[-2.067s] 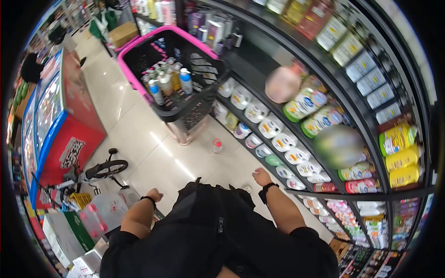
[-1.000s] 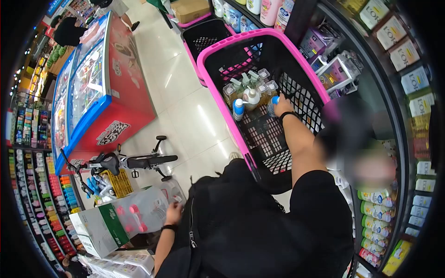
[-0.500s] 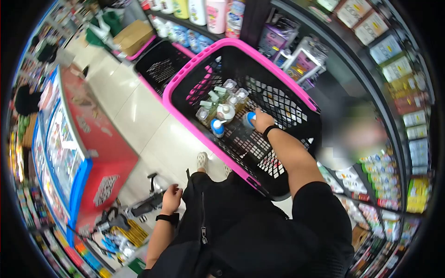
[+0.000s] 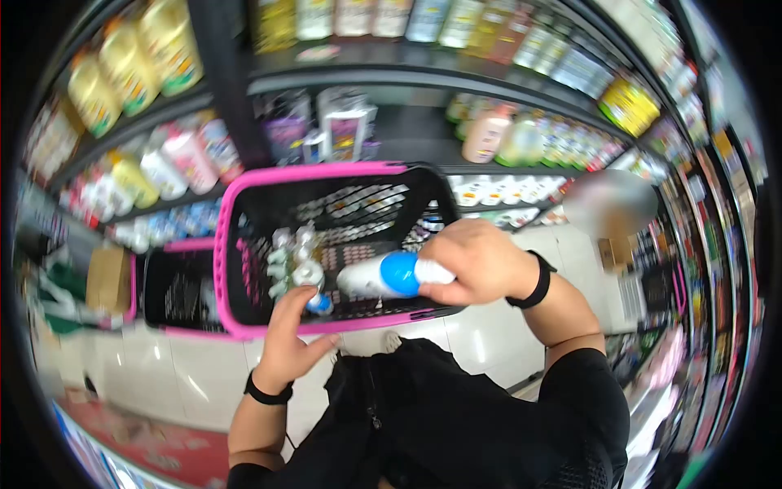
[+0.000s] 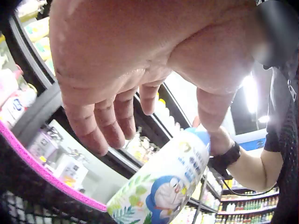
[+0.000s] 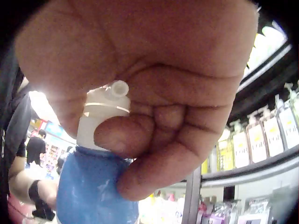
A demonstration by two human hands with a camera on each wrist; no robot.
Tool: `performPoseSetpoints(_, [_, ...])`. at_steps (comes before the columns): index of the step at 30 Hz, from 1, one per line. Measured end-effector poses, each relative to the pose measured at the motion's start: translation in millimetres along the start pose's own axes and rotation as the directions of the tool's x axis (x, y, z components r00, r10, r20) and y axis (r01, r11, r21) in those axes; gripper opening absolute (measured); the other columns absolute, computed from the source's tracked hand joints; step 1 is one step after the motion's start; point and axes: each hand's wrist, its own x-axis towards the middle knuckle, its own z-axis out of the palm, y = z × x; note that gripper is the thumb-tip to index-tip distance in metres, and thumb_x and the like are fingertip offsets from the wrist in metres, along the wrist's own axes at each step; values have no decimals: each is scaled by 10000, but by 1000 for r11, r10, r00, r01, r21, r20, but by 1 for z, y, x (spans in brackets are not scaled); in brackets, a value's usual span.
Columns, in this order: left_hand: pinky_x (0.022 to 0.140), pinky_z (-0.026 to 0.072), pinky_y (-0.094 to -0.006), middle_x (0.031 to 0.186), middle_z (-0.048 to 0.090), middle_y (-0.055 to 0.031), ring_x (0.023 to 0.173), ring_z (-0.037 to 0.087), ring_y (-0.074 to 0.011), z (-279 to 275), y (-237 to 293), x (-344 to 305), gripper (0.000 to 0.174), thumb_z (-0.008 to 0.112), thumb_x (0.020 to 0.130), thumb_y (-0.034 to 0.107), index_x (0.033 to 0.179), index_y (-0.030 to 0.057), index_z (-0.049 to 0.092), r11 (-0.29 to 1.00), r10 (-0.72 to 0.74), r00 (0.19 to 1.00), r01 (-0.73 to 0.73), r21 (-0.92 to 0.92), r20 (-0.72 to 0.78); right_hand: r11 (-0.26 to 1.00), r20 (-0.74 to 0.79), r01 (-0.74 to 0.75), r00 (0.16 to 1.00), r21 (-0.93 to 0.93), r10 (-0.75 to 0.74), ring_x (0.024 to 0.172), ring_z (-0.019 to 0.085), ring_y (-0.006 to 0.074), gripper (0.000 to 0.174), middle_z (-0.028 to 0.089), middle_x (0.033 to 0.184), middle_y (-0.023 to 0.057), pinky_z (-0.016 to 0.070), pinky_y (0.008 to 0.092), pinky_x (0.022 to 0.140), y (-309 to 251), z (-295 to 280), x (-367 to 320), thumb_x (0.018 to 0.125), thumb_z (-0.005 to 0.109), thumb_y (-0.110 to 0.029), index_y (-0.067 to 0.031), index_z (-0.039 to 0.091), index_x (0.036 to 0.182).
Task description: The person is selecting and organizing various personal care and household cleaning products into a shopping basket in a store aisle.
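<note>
My right hand (image 4: 476,265) grips a white bottle (image 4: 362,277) by its pump top and holds it tilted over the black basket with the pink rim (image 4: 221,269). The bottle's blue shoulder (image 6: 96,186) fills the lower part of the right wrist view, with my curled fingers around the white pump. In the left wrist view the bottle (image 5: 163,186) shows a blue cartoon figure and green leaves. My left hand (image 4: 285,338) is at the basket's near side, fingers extended and holding nothing visible. Several pump bottles (image 4: 297,257) stand in the basket beside it, one with a blue top.
Behind the basket are shelves (image 4: 407,73) of bottles and boxed goods. A second black basket (image 4: 183,285) stands to the left, near a cardboard box (image 4: 108,281). Tiled floor (image 4: 481,334) lies at the near side, and a red freezer (image 4: 163,436) is at the lower left.
The right hand has lifted the blue-topped bottle from the basket's inside and tilted it. The left hand has come up to the basket from beside the body. The view has turned toward the shelves.
</note>
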Motion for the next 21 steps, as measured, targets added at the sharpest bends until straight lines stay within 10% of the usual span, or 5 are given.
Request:
performPoseSetpoints(4, [1086, 427, -441, 1407, 525, -230, 1299, 517, -406, 42, 37, 51, 937, 943, 589, 197, 1380, -11, 486, 995, 88, 951, -96, 13, 296, 997, -195, -11, 980, 82, 27, 667, 625, 338, 296, 626, 755, 103, 487, 439, 596, -44, -20, -45, 780, 779, -263, -65, 617, 930])
performPoseSetpoints(7, [985, 507, -395, 1239, 653, -196, 1145, 651, -332, 71, 48, 65, 817, 946, 625, 202, 1319, 3, 562, 964, 56, 747, 132, -230, 663, 991, -230, -75, 968, 108, 98, 648, 601, 340, 280, 597, 723, 103, 468, 448, 581, -65, -27, -85, 789, 750, -254, -58, 603, 925])
performPoseSetpoints(12, [961, 505, -351, 1191, 676, -126, 1089, 645, -203, 150, 70, 72, 728, 906, 688, 128, 1320, -3, 570, 909, 117, 637, 240, -340, 762, 969, -259, -212, 936, 129, 240, 644, 619, 327, 300, 620, 729, 95, 478, 423, 578, -55, -40, -168, 833, 764, -271, -63, 618, 993])
performPoseSetpoints(21, [1104, 411, -395, 1371, 566, -136, 1288, 533, -223, 323, 141, 110, 861, 863, 757, 129, 1464, -13, 392, 800, 173, 443, 457, -387, 880, 851, -303, -456, 799, 260, 520, 680, 634, 385, 277, 632, 740, 151, 492, 458, 610, 4, -86, -348, 899, 686, -297, -66, 587, 1015])
